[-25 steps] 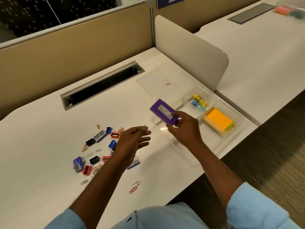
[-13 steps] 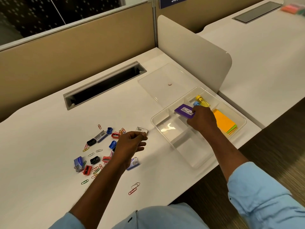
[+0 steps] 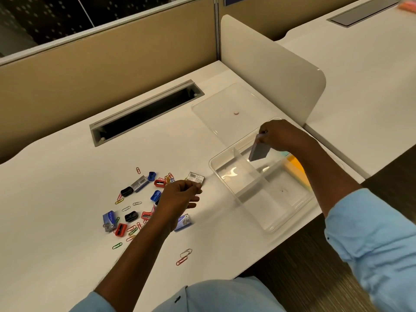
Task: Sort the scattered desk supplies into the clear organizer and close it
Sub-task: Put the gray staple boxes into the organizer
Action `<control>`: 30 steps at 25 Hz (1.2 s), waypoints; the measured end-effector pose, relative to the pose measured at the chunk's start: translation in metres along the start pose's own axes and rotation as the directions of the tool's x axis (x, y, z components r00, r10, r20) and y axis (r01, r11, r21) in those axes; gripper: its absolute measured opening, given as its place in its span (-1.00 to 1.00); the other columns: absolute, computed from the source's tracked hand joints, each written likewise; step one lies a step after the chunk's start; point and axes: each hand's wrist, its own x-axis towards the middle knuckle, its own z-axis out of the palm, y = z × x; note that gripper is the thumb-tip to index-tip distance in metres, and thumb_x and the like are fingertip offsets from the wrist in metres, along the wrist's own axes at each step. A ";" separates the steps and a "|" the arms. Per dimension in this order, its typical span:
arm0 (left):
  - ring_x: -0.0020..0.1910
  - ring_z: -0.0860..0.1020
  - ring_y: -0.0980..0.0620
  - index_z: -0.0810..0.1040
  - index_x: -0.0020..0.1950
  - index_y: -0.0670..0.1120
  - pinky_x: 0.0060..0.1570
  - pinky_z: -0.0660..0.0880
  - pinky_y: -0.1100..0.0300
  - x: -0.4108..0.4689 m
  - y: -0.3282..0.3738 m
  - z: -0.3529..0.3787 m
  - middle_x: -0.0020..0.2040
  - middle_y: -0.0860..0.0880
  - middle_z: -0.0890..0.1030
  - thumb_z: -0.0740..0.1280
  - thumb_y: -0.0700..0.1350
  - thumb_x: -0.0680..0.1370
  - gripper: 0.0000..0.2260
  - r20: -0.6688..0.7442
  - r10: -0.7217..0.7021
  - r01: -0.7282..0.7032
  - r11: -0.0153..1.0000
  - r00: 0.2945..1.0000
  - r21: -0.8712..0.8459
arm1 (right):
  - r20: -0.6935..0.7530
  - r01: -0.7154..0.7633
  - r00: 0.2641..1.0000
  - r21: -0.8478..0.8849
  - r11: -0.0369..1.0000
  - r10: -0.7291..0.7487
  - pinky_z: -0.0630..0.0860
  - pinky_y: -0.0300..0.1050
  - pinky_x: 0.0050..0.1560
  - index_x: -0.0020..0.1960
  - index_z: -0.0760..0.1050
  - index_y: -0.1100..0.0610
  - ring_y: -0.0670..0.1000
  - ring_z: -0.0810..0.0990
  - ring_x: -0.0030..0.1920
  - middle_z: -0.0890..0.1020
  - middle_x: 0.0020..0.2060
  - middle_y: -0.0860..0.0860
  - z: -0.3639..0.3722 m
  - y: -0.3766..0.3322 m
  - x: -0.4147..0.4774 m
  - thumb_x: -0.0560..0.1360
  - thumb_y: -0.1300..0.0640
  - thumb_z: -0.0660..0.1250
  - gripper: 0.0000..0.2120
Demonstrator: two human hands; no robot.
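Observation:
The clear organizer (image 3: pixel 227 176) stands open near the desk's right front edge, its flat lid (image 3: pixel 216 109) lying behind it. My right hand (image 3: pixel 281 136) pinches a purple box (image 3: pixel 258 152) by its top edge, hanging it tilted over the organizer's back compartment. Orange sticky notes (image 3: pixel 297 165) show in the right compartment beside my forearm. My left hand (image 3: pixel 177 197) pinches a small labelled staple box (image 3: pixel 195 177) just above the desk, left of the organizer. Sharpeners, staple boxes and coloured paper clips (image 3: pixel 132 212) lie scattered to its left.
A cable slot (image 3: pixel 146 111) is cut into the desk behind the scatter. A white curved divider (image 3: pixel 270 68) rises behind the lid. Two paper clips (image 3: pixel 183 256) lie near the front edge. A small pink disc (image 3: pixel 236 112) rests on the lid.
My right hand carried the purple box from left of the organizer to over its back compartment and tipped it on edge. My left hand picked up the small staple box.

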 end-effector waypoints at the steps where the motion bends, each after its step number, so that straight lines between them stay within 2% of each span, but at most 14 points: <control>1: -0.06 0.63 -0.03 0.59 -0.02 -0.11 -0.20 0.56 0.23 0.000 0.000 0.000 -0.03 -0.10 0.67 0.31 -0.09 0.55 -0.88 0.002 0.001 -0.001 1.000 1.000 0.005 | 0.022 0.026 0.999 -0.049 0.998 -0.025 0.41 -0.05 0.03 0.09 0.56 0.20 0.20 0.54 0.07 0.61 0.06 0.18 -0.001 -0.004 0.007 0.52 0.10 0.30 -0.78; 6: -0.04 0.63 -0.06 0.60 0.01 -0.12 -0.19 0.57 0.23 0.003 -0.001 -0.005 -0.02 -0.12 0.67 0.31 -0.12 0.55 -0.88 -0.005 -0.008 0.008 1.000 1.000 0.001 | 0.269 0.155 0.961 -0.335 0.929 -0.063 0.49 -0.02 0.08 0.12 0.56 0.22 0.19 0.58 0.09 0.61 0.10 0.19 0.007 -0.022 0.028 0.47 0.28 0.32 -0.77; 12: -0.03 0.64 -0.07 0.59 0.09 -0.18 -0.08 0.59 0.13 0.010 -0.002 -0.008 -0.01 -0.13 0.67 0.33 -0.09 0.54 -0.79 -0.005 -0.040 0.040 0.999 0.999 -0.009 | 0.420 0.212 0.907 -0.440 0.872 -0.008 0.44 -0.12 -0.05 0.16 0.55 0.22 0.12 0.60 0.05 0.61 0.12 0.17 0.020 -0.023 0.044 0.45 0.35 0.29 -0.71; 16: 0.00 0.63 -0.09 0.58 0.12 -0.19 -0.04 0.58 0.10 0.012 -0.001 -0.011 0.01 -0.14 0.66 0.32 -0.08 0.54 -0.76 0.003 -0.045 0.045 0.999 0.999 -0.011 | 0.370 0.230 0.927 -0.435 0.871 -0.060 0.49 -0.13 -0.06 0.12 0.57 0.25 0.14 0.62 0.04 0.64 0.05 0.17 0.036 -0.017 0.054 0.44 0.25 0.35 -0.75; 20: 0.00 0.64 -0.08 0.56 0.14 -0.20 -0.02 0.58 0.09 0.014 -0.002 -0.012 0.03 -0.14 0.66 0.32 -0.07 0.54 -0.74 0.005 -0.058 0.058 0.998 0.998 0.009 | 0.206 0.239 0.964 -0.381 0.893 -0.170 0.49 -0.09 0.02 0.12 0.55 0.23 0.16 0.60 0.06 0.63 0.04 0.17 0.063 -0.004 0.056 0.46 0.10 0.36 -0.71; 22: 0.00 0.64 -0.07 0.57 0.13 -0.19 -0.02 0.58 0.09 0.015 -0.002 -0.012 0.02 -0.13 0.66 0.32 -0.07 0.54 -0.75 0.001 -0.066 0.066 0.998 0.998 0.016 | 0.171 0.219 0.970 -0.326 0.920 -0.170 0.47 -0.08 0.07 0.11 0.54 0.24 0.15 0.58 0.08 0.62 0.06 0.17 0.076 0.002 0.057 0.47 0.07 0.37 -0.70; 25: -0.01 0.64 -0.06 0.58 0.11 -0.17 -0.04 0.58 0.11 0.016 -0.003 -0.012 0.00 -0.11 0.67 0.33 -0.06 0.53 -0.76 0.006 -0.061 0.060 0.998 0.998 0.019 | 0.152 0.188 0.977 -0.257 0.948 -0.152 0.43 -0.10 0.03 0.04 0.53 0.23 0.14 0.56 0.05 0.59 0.03 0.18 0.093 0.006 0.056 0.47 0.09 0.36 -0.76; 30: -0.04 0.64 -0.04 0.58 0.08 -0.16 -0.09 0.58 0.15 0.016 -0.005 -0.013 -0.02 -0.10 0.67 0.33 -0.06 0.54 -0.79 -0.008 -0.064 0.064 0.998 0.998 0.026 | 0.075 0.122 0.991 -0.188 0.975 -0.109 0.43 -0.04 0.16 0.08 0.51 0.19 0.15 0.52 0.09 0.54 0.08 0.18 0.103 0.009 0.049 0.51 0.09 0.29 -0.79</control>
